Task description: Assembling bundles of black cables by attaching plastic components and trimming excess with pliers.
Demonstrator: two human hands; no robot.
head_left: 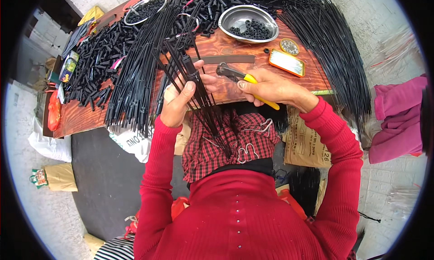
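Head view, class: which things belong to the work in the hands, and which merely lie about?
In use:
left hand gripping black rod bundle
right hand holding yellow-handled pliers

Lying about:
steel bowl of black rings
orange flat tin
pink cloth

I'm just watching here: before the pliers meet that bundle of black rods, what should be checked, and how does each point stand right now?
1. Left hand grips the bundle of black rods with its black hub: ok.
2. Right hand holds the yellow-handled pliers: ok.
3. Pliers tip points toward the hub, close beside it: ok.
4. Left fingers away from the pliers tip: not ok, they sit right beside it.
5. Pliers jaws open or closed: cannot tell.
6. Steel bowl of small black rings within reach on the wooden table: ok.
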